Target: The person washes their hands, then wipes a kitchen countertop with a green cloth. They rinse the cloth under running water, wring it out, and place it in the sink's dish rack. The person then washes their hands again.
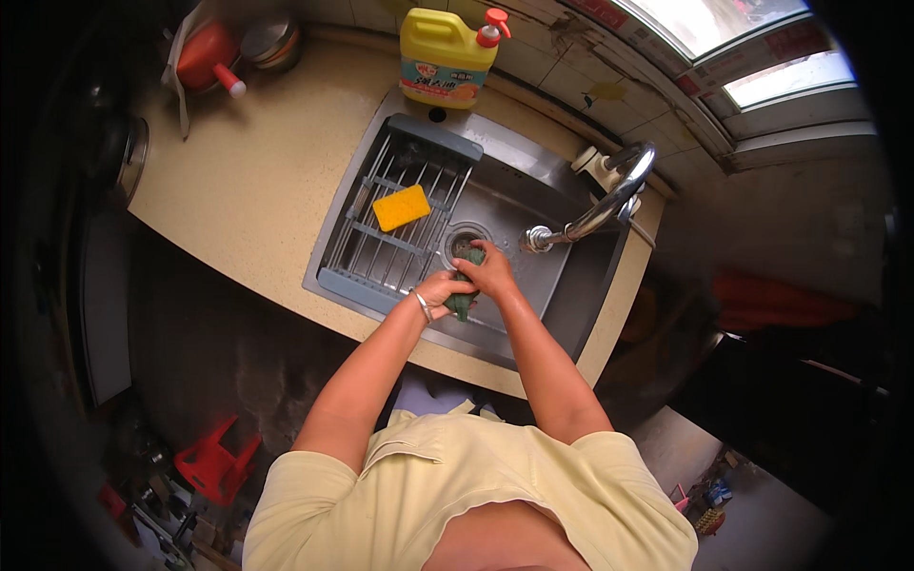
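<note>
Over the stainless steel sink (525, 187), my left hand (441, 291) and my right hand (489, 269) both hold a dark green cloth or leafy bundle (463, 303); which of these it is, I cannot tell. My left fingers curl around its lower part, and my right thumb and fingers grip its upper end. The sink drain (464, 239) lies just beyond the bundle. To the right arches a chrome faucet (610, 207), its spout above the basin. A yellow sponge (401, 208) rests on the metal drying rack (435, 135) across the sink's left side.
Behind the sink stands a yellow detergent jug (446, 68) with a red pump. On the beige countertop (250, 178), an orange-red pan (207, 56) and stacked metal bowls (270, 39) stand at the back left. A round lid (134, 160) is at the left edge. A red plastic stool (220, 464) stands below.
</note>
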{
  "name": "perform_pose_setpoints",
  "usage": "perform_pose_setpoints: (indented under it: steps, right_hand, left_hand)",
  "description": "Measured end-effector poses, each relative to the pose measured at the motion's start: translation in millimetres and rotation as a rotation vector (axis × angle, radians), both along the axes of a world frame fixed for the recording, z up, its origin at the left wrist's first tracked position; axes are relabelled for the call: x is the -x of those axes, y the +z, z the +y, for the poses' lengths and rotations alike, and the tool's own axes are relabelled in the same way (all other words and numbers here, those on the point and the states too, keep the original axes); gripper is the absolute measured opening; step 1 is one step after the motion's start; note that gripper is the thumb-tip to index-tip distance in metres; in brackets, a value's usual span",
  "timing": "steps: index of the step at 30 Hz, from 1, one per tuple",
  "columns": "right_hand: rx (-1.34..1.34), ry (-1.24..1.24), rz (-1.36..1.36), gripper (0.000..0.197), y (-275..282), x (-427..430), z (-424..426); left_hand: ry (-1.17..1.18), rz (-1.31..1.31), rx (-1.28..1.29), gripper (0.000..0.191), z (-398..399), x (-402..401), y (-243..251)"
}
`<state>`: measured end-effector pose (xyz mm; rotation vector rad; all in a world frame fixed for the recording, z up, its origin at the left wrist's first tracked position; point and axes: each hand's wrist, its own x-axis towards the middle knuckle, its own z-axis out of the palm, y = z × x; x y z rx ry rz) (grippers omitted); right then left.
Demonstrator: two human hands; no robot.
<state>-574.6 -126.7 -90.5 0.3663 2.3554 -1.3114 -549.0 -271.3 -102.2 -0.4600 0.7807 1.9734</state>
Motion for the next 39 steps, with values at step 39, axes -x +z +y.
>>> perform_pose_setpoints:
  steps: [39]
  right_hand:
    - [-0.399,0.442,0.794,0.052,198,268,11]
  left_hand:
    - [0.476,0.046,-0.407,0.036,55,272,124]
